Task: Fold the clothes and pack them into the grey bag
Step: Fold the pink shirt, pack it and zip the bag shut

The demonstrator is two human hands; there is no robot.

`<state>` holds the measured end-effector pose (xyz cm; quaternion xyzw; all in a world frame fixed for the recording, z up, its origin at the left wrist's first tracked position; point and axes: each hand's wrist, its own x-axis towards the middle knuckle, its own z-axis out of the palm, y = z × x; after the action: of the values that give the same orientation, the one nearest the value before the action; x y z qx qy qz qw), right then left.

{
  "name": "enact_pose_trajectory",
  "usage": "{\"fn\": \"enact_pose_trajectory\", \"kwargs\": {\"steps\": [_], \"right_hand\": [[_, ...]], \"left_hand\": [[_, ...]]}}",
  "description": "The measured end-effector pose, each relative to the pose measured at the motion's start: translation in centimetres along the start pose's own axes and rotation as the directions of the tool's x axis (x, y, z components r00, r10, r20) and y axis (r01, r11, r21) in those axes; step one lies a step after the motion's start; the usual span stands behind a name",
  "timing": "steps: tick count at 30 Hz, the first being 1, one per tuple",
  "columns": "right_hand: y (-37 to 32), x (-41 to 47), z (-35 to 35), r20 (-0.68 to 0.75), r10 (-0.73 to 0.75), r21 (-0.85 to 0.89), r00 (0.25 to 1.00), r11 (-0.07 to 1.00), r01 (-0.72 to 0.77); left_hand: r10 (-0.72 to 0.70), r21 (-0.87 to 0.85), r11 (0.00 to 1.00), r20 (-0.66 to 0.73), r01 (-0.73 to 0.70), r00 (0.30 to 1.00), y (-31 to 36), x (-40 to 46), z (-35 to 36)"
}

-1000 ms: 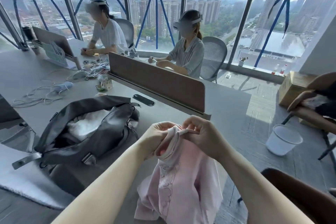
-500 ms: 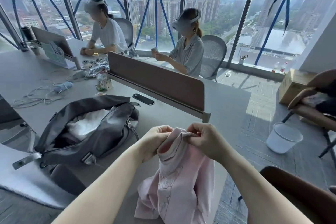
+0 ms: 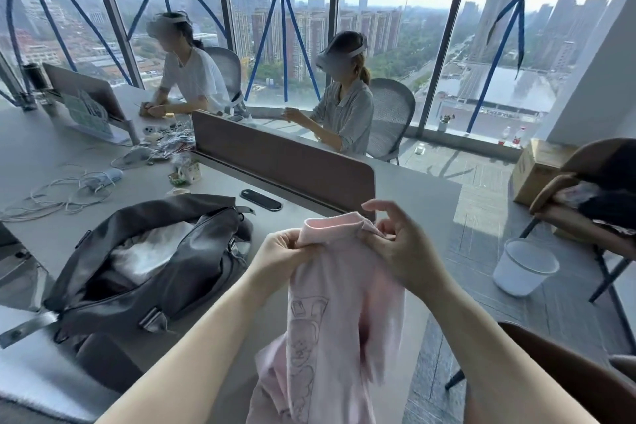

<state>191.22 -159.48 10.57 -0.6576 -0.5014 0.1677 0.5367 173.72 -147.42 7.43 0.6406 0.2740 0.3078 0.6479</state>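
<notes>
A pink garment (image 3: pixel 330 330) with a line-drawn print hangs in front of me over the grey table's (image 3: pixel 406 196) near edge. My left hand (image 3: pixel 278 253) grips its top hem at the left. My right hand (image 3: pixel 395 244) pinches the same hem at the right, with its forefinger raised. The hem is stretched flat between both hands. The grey bag (image 3: pixel 144 262) lies open on the table to the left, with white clothes (image 3: pixel 151 251) inside it.
A brown desk divider (image 3: pixel 285 162) stands behind the bag, with a black phone (image 3: pixel 261 199) in front of it. Cables (image 3: pixel 58 189) and small items lie far left. Two people sit beyond the divider. A white bucket (image 3: pixel 523 267) stands on the floor to the right.
Both hands have moved apart along the garment's top edge and spread the bunched hem flat. The garment has turned, so its print faces me.
</notes>
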Motion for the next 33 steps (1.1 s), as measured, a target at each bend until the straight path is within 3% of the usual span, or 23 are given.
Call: {"fn": "enact_pose_trajectory", "kwargs": {"steps": [6, 10, 13, 17, 19, 22, 26, 29, 33], "right_hand": [[-1.2, 0.0, -0.4, 0.029, -0.015, -0.028, 0.999, 0.999, 0.016], [-1.9, 0.3, -0.9, 0.074, 0.003, 0.124, 0.997, 0.992, -0.013], [-2.8, 0.7, -1.0, 0.034, -0.040, 0.094, 0.999, 0.995, 0.036], [-4.6, 1.0, -1.3, 0.050, -0.075, 0.228, 0.996, 0.972, 0.062], [-5.7, 1.4, -1.8, 0.056, -0.099, 0.264, 0.994, 0.961, 0.081], [-6.8, 2.2, -2.1, 0.046, -0.117, 0.170, 0.992, 0.980, 0.107], [-7.5, 2.8, -1.4, -0.070, -0.137, 0.134, 0.988, 0.980, 0.145], [-8.1, 3.1, -0.8, -0.081, -0.152, 0.105, 0.985, 0.981, 0.160], [-9.9, 3.8, -2.2, -0.118, -0.216, 0.026, 0.969, 0.975, 0.220]], "left_hand": [[0.052, -0.037, 0.998, -0.021, -0.053, 0.998, 1.1, 0.0, 0.3], [0.068, -0.059, 0.996, -0.034, -0.070, 0.997, 2.0, -0.2, 0.5], [0.086, -0.059, 0.994, -0.037, -0.088, 0.996, 2.7, -0.2, 0.4], [0.117, -0.070, 0.991, -0.017, -0.118, 0.993, 4.6, -0.4, 0.6], [0.169, -0.053, 0.984, -0.023, -0.170, 0.985, 6.4, -0.4, 0.6], [0.258, 0.075, 0.964, -0.029, -0.255, 0.966, 8.2, 0.1, 0.5], [0.142, 0.029, 0.989, 0.013, -0.142, 0.990, 6.8, 0.3, 0.4], [0.055, 0.070, 0.996, 0.082, -0.061, 0.995, 4.1, -0.1, 0.6], [0.080, 0.089, 0.993, -0.006, -0.079, 0.997, 4.1, -0.2, -0.1]]}}
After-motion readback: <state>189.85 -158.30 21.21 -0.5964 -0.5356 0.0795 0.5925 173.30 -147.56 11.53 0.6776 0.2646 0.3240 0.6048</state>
